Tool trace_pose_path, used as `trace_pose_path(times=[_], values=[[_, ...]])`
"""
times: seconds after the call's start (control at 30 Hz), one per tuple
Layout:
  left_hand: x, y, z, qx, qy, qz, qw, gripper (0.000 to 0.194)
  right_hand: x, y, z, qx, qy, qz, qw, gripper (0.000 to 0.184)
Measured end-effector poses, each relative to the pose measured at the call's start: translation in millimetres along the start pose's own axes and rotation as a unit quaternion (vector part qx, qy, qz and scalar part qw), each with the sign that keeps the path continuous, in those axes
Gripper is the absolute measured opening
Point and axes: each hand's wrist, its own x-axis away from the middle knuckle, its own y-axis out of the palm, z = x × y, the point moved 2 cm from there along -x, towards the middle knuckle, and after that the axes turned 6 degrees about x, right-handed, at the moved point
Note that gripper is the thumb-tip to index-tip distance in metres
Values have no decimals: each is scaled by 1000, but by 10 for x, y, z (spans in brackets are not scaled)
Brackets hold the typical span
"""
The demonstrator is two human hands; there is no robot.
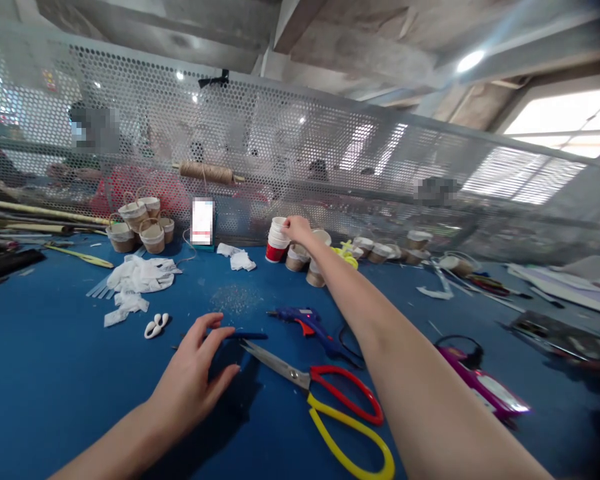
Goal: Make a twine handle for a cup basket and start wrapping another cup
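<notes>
My right hand (298,229) reaches far forward, its fingers pinched at the rim of a stack of white paper cups (279,233) with a red band at the bottom. My left hand (203,360) hovers low over the blue table, fingers apart and holding nothing. Partly behind its fingers lies a slim tool with a dark blue handle (250,335). Just to the right are large scissors (293,375) with one red and one yellow handle loop. Beyond them rests a blue glue gun (310,325) with a red trigger.
Twine-handled small buckets (153,237) stand back left, near a lit phone (203,223). White fabric (143,275) lies in front. Several more small pots (380,252) line the perforated metal screen (290,147). A purple device (485,387) is at right.
</notes>
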Motion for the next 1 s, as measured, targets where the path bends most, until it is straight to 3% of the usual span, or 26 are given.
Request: trace_pose_path(times=[0.23,0.47,0.67,0.77,0.83,0.9,0.93,1.0], values=[[4,5,-3,4,7,14,1000,34,54,-135,30,-31,24,62,997,30],[-103,-176,-32,27,15,61,998,19,405,-686,-81,-83,24,191,978,26],[-202,-451,-160,61,-52,136,987,35,1323,-943,-490,-169,-145,116,968,18],[-186,-503,-110,55,-23,176,983,21,1907,-923,-707,-237,-300,24,924,18],[-162,-479,3,33,84,152,984,24,2215,-867,-800,-228,-357,-5,906,17],[-134,-416,106,-7,172,81,982,38,2422,-791,-857,-228,-382,-11,895,16],[-122,-389,138,-24,195,52,979,34,2488,-748,-874,-242,-386,-8,890,16],[-120,-371,143,-31,172,38,984,19,2558,-656,-883,-301,-370,14,879,13]])
